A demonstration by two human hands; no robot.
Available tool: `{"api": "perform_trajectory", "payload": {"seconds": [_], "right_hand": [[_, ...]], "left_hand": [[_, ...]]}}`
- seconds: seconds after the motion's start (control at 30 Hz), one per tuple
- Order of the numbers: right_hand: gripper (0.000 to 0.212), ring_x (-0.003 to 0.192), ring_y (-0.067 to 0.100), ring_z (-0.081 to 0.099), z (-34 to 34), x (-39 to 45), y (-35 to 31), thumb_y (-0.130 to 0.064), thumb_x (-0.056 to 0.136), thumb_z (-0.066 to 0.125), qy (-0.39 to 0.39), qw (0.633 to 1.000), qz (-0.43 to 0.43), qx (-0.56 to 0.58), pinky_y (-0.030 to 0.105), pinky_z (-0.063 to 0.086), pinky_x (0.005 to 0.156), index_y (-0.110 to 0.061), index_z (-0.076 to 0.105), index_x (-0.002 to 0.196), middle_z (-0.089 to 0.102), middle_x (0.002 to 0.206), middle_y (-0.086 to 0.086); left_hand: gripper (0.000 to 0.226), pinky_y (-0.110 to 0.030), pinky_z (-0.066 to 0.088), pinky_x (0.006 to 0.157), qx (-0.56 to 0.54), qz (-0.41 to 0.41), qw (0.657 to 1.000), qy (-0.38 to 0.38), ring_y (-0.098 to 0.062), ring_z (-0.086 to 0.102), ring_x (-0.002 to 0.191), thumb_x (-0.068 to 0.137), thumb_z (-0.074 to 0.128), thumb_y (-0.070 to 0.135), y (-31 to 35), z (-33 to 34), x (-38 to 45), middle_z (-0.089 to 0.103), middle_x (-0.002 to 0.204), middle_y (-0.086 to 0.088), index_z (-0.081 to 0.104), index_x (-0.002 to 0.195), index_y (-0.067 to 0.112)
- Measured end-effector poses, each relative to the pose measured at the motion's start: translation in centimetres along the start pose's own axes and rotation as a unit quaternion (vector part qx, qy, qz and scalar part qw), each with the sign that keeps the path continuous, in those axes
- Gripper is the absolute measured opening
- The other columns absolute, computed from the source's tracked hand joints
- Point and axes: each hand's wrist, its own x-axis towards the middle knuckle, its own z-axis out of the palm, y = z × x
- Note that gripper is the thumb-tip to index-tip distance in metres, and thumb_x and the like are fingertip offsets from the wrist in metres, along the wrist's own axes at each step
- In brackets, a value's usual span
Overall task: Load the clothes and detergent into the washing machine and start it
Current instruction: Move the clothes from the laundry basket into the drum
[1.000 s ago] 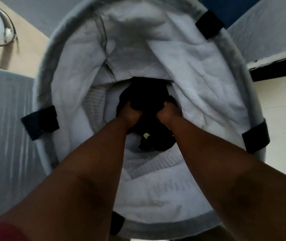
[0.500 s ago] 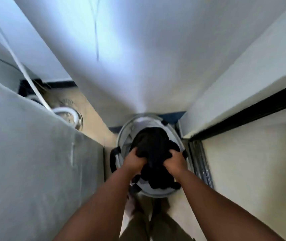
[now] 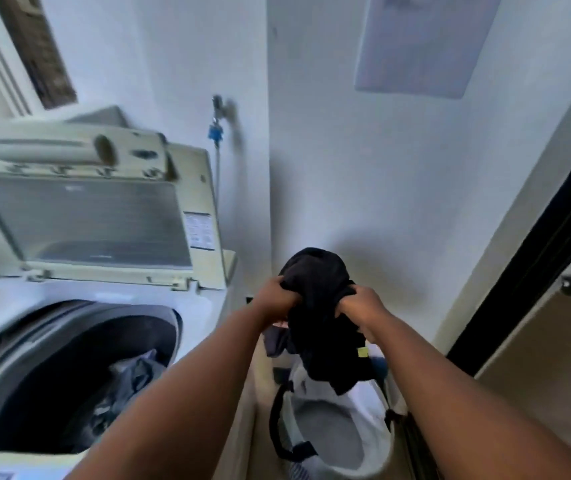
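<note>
Head view: both hands grip a bunched black garment (image 3: 318, 306) lifted clear above the white laundry hamper (image 3: 332, 431), likely so it clears the rim on its way over. The left hand (image 3: 277, 299) and right hand (image 3: 360, 306) are fisted into its upper part on opposite sides. It hangs lengthwise, straight down, loose end toward the hamper. The open top-loading washing machine (image 3: 187, 306) stands left of the hamper, lid (image 3: 83, 223) raised, clothes (image 3: 131, 382) already in its drum.

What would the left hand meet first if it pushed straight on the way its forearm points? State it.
Beyond the black clothes it grips, the left hand would probably meet the white wall; depth is unclear.
</note>
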Motion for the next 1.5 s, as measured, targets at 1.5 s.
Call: {"api": "perform_trajectory", "payload": {"seconds": [1.5], "right_hand": [[0.020,0.061,0.019,0.045,45.1,-5.7,-22.7,0.003,0.068,0.061,-0.128,0.980,0.035,-0.149,0.023,0.033,0.053,-0.010,0.058,0.083,0.053,0.079,0.011]], "left_hand": [[0.023,-0.030,0.057,0.055,-0.022,-0.252,0.962,-0.108,-0.024,0.063,0.074,0.080,0.061,0.015,-26.0,-43.5,-1.4,0.063,0.091,-0.010,0.060,0.102,0.012]]}}
